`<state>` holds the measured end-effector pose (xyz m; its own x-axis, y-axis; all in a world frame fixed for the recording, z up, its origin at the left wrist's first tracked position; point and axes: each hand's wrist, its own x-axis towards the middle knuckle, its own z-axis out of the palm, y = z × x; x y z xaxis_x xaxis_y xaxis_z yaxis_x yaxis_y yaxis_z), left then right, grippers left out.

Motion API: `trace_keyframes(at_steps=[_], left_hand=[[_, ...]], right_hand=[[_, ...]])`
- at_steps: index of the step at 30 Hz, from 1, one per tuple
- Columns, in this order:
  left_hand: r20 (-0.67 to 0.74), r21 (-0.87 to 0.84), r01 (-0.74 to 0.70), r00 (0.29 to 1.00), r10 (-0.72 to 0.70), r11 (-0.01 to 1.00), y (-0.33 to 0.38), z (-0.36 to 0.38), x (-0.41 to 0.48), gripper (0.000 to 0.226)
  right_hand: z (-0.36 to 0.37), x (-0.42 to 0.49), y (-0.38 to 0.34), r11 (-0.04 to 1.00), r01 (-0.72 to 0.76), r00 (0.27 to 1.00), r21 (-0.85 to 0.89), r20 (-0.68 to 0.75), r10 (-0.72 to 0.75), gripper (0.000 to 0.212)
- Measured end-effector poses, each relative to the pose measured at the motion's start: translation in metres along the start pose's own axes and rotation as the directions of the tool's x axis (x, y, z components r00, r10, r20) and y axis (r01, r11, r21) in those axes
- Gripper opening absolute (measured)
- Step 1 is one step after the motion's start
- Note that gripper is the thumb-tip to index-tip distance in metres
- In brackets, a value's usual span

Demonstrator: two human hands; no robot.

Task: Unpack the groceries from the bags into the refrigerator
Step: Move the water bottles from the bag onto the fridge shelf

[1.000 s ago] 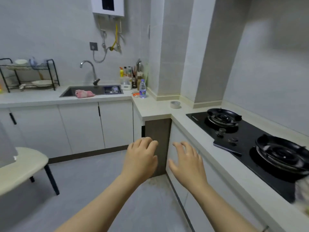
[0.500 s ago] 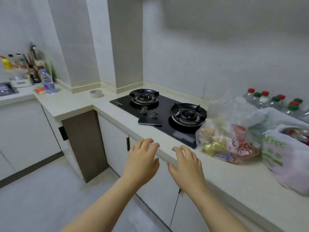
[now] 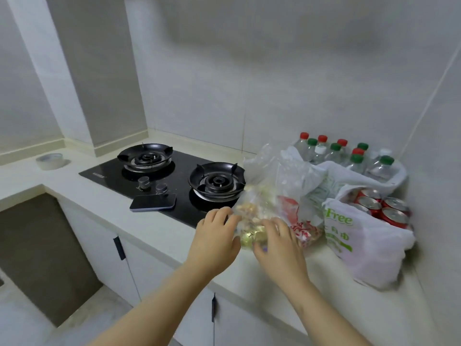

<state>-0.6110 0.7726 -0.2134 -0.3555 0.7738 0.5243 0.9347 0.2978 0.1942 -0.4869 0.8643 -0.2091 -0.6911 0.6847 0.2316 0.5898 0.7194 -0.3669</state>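
View from beside the person, facing the corner of the tabletop (image 3: 154,228).

The left grip (image 3: 217,236) and right grip (image 3: 279,248) lie against the near side of a clear plastic bag (image 3: 269,186) of mixed groceries, with fingers bent over the film. Motion blur hides whether either one pinches it, so I cannot tell if the bag is grasped or only touched. The bag stands on the tabletop, touching the right burner (image 3: 217,182) of the black hob (image 3: 112,174) on one side. On the other side it leans against a white bag of cans (image 3: 361,245). A second white bag behind holds capped bottles (image 3: 334,152). No refrigerator is in view.

Hazards, as judged:
- The thin film may snag on the burner's raised prongs if the bag is dragged and not lifted.
- Its top looks loose, so a tilt could spill small items.
- Pulling it away removes support from the bag of cans, which could slump and let cans (image 3: 389,211) roll.
- A phone (image 3: 153,202) lying on the hob's front edge sits within reach of a sweeping left forearm.

Legible writing: "Free" in green on the bag of cans. The green characters beneath it and the red print on a packet inside the clear bag are too blurred to read.
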Motion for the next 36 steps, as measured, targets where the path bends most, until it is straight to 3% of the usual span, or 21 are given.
trace_keyframes(at_steps=[10, 22, 28, 33, 36], left_hand=[[-0.025, -0.077, -0.075, 0.997, 0.073, 0.994, 0.045, 0.044, 0.088, 0.04], [-0.138, -0.091, -0.235, 0.965, 0.222, 0.968, 0.058, 0.06, 0.186, 0.029], [0.016, -0.051, -0.348, 0.937, 0.349, 0.936, 0.044, 0.089, 0.231, 0.043], [0.192, -0.102, -0.34, 0.915, 0.354, 0.935, 0.033, 0.117, 0.253, 0.039], [0.201, -0.098, -0.357, 0.907, 0.37, 0.929, 0.034, 0.126, 0.266, 0.039]], right_hand=[[-0.029, 0.045, 0.07, 0.995, -0.099, 0.981, 0.008, -0.167, 0.099, 0.043], [-0.057, 0.109, 0.093, 0.995, -0.103, 0.973, -0.002, -0.21, 0.1, 0.046], [-0.062, 0.158, 0.099, 0.982, -0.184, 0.959, -0.047, -0.228, 0.169, 0.045], [-0.058, 0.177, 0.109, 0.96, -0.269, 0.941, -0.075, -0.23, 0.246, 0.044], [-0.059, 0.184, 0.117, 0.946, -0.311, 0.927, -0.087, -0.246, 0.282, 0.043]])
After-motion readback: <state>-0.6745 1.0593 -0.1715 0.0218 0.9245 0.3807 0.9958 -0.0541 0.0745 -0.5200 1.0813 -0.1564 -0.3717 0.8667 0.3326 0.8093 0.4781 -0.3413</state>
